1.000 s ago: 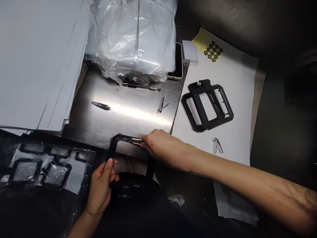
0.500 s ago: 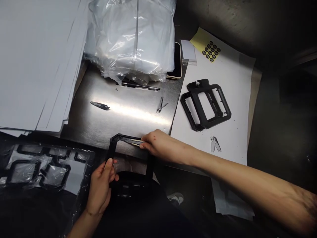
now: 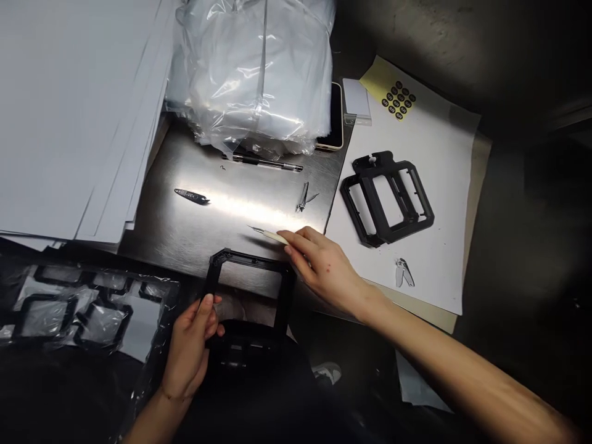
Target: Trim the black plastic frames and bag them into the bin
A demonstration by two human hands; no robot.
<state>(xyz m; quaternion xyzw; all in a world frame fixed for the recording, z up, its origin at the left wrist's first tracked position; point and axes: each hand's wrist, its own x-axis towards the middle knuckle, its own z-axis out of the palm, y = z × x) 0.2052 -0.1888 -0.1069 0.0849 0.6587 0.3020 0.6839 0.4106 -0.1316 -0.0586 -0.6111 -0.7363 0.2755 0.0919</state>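
My left hand (image 3: 192,345) is closed on the left side of a black plastic frame (image 3: 252,258), which has cut corners and an open middle. The frame is held up at the near edge of the metal table (image 3: 231,209); its lower part blends into dark clothing. Between the thumb and fingers of my right hand (image 3: 319,262) is a craft knife (image 3: 272,236) with a pale handle and a thin pointed blade. The blade points left, above the table and apart from the frame's top bar.
Several black frames (image 3: 393,200) rest on white paper at right, near a nail clipper (image 3: 404,272) and a sticker sheet (image 3: 386,77). Another nail clipper (image 3: 305,198), a pen (image 3: 263,162) and a small black tool (image 3: 190,196) lie on the metal. Plastic bags (image 3: 250,74) and paper stacks (image 3: 69,111) stand behind.
My right hand has moved right and up, taking the craft knife off the frame's top bar. My left hand still holds the frame in nearly the same place.
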